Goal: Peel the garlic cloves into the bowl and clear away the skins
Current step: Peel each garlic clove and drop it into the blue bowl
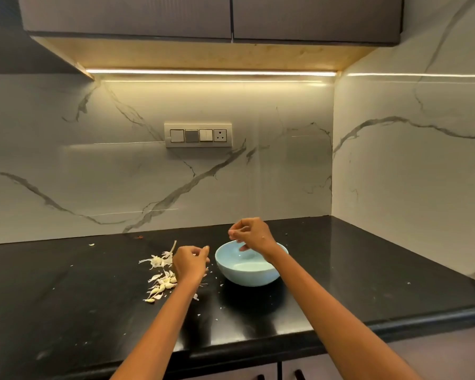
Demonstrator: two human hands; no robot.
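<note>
- Right now both hands work at the lower middle of the frame, over the black tabletop [340, 270].
- The right hand [251, 235] hovers above the far rim of the pale blue bowl [247, 272], fingers curled and fingertips pinched together; whether it has a clove or a scrap of skin between them is too small to tell.
- The left hand [191, 263] sits just left of the bowl, fingers curled, with something pale showing at its fingertips, probably a piece of garlic or its skin.
- A pile of garlic cloves and skins [161, 278] lies on the tabletop just left of the left hand, with loose flakes scattered around the bowl.
- The bowl's visible inside looks bare; the right hand hides part of it.
- To do this step well, I judge the person should release only clean cloves over the bowl's middle and drop skins back onto the pile, so that the later clearing is one sweep.
</note>
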